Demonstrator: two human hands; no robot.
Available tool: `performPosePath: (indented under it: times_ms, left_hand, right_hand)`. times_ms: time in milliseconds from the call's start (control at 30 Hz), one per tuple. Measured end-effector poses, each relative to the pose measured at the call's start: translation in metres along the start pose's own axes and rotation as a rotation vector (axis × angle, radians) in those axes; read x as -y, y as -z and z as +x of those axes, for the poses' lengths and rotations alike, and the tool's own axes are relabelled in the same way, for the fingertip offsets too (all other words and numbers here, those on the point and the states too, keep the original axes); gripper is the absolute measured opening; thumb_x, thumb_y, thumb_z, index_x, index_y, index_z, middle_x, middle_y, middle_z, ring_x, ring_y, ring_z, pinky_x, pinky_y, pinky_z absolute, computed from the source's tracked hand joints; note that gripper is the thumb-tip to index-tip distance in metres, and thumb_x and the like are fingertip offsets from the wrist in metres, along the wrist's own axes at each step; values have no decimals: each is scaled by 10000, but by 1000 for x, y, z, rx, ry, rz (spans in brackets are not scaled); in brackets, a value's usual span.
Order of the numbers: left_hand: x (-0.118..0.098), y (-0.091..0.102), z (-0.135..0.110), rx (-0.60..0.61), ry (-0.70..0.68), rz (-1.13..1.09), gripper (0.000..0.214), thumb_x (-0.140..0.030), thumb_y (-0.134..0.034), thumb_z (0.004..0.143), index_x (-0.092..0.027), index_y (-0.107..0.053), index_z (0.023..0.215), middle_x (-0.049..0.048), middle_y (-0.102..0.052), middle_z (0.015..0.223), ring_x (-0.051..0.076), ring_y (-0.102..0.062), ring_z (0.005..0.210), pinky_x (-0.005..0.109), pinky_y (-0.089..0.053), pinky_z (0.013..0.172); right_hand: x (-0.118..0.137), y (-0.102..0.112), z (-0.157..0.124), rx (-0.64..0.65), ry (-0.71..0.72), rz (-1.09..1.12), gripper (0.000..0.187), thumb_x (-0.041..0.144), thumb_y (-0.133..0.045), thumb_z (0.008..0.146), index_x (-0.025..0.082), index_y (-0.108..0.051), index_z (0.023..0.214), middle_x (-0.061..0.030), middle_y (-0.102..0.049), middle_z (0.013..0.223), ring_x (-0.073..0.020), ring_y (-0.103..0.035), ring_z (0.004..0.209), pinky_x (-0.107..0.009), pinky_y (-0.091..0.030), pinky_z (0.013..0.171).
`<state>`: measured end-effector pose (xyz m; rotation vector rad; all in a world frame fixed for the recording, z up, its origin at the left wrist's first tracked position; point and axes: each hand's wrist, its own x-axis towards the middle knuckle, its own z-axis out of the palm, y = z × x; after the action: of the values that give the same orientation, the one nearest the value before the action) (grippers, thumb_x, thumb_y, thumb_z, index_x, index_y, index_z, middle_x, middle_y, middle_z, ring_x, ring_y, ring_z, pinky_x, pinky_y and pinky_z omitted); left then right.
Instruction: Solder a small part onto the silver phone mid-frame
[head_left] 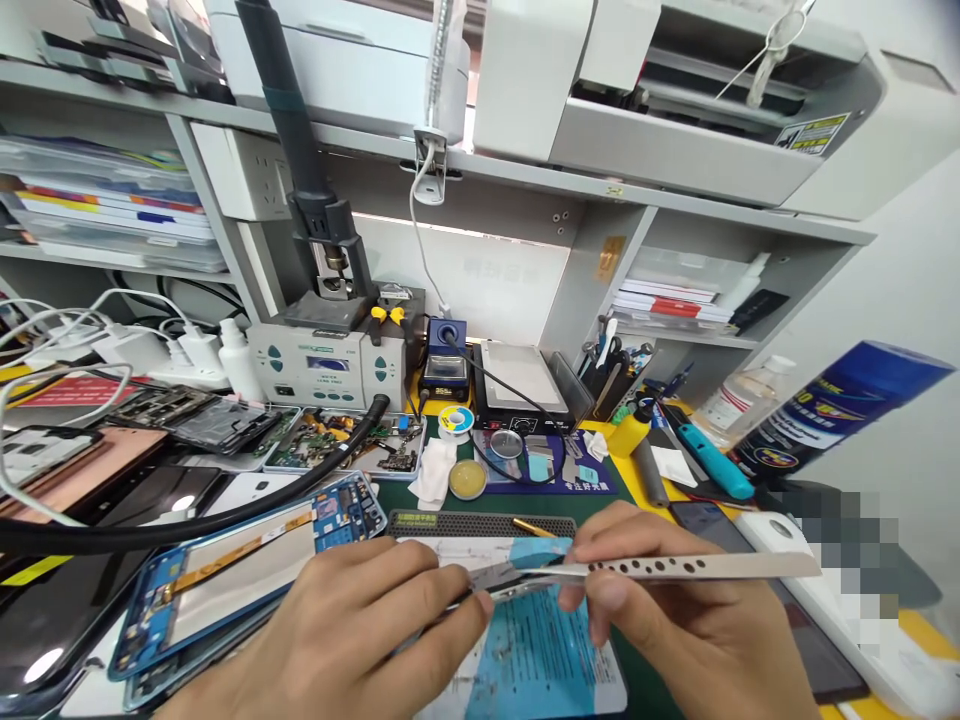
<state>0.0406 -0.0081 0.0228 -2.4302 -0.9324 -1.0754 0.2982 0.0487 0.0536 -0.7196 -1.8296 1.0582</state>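
Fingers bent, my left hand (pixel 375 620) grips a thin, silver-edged piece (pixel 510 588) above the mat; its kind I cannot make out, and the fingers cover its left part. My right hand (pixel 675 610) pinches tweezers (pixel 750 567), flat metal with a row of round holes, between thumb and fingers. Their narrow end points left at the thin piece, but whether it touches I cannot tell. Below both hands lies a blue and white printed sheet (pixel 547 660) on the green mat (pixel 645 680).
At left, opened phones (pixel 240 580) lie stacked under a thick black hose (pixel 225 535). Behind stand a hot-air station (pixel 322 365), a soldering station (pixel 446 365) and a heating plate (pixel 521 375). A blue spray can (pixel 832 410) and a dark phone (pixel 810 640) are at right.
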Motion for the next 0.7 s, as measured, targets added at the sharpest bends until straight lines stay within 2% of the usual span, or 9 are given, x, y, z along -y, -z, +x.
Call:
performPosePath:
  times_ms: [100, 267, 467, 700]
  left_hand:
    - [0, 0, -3, 23, 5, -3, 218, -119, -531, 1036, -137, -740, 1093, 43, -805, 946, 199, -719, 809, 335, -530, 634]
    - [1, -1, 0, -34, -54, -2, 249, -123, -492, 1052, -123, -741, 1056, 53, -804, 913, 181, -712, 775, 318, -551, 659]
    - [2, -1, 9, -28, -45, 3, 315, -118, -447, 1068, -141, -753, 995, 37, -810, 867, 172, -705, 710, 316, -520, 597]
    - [1, -1, 4, -44, -53, 13, 298, -111, -453, 1066, -149, -743, 1009, 32, -809, 890, 157, -716, 743, 289, -568, 669]
  right_hand:
    - [1, -2, 0, -20, 97, -97, 116, 153, -734, 932, 260, -773, 952, -26, -765, 812, -174, -739, 729, -194, -588, 539]
    - [3, -9, 0, -34, 179, -96, 208, 82, -736, 892, 267, -762, 984, -20, -769, 813, -185, -731, 788, -239, -619, 668]
    - [6, -11, -2, -18, 197, -63, 351, 8, -759, 832, 295, -763, 1034, 2, -782, 870, -166, -733, 810, -225, -615, 699]
    - [6, -10, -1, -25, 213, -88, 338, 28, -768, 828, 304, -762, 1024, 5, -792, 871, -172, -741, 795, -231, -616, 687]
